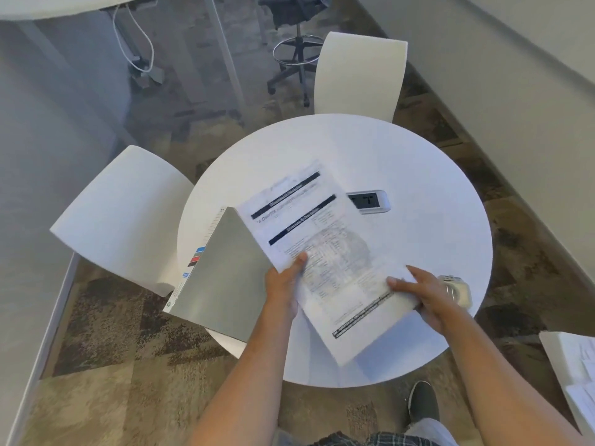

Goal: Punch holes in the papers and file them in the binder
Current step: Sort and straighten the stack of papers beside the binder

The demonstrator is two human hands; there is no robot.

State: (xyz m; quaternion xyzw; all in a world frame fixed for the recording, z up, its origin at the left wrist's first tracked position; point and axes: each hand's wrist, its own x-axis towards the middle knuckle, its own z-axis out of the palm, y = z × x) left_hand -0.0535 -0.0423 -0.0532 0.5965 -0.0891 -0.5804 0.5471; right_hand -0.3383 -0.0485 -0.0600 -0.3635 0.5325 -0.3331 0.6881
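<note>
A stack of printed papers (325, 252) with black header bars is held tilted above the round white table (418, 162). My left hand (285, 288) grips its left edge, thumb on top. On the stack's right edge sits my right hand (425, 297), fingers on the page. A closed grey binder (225, 272) lies on the table's left side, overhanging the rim, partly under the papers. Beside my right hand a hole punch (457, 289) shows, partly hidden.
A small grey device with a dark screen (370, 201) lies past the papers. Two white chairs (125, 217) (360, 72) stand at the table's left and far side. More papers (576, 365) lie at the right edge. A shoe (423, 402) is on the carpet below.
</note>
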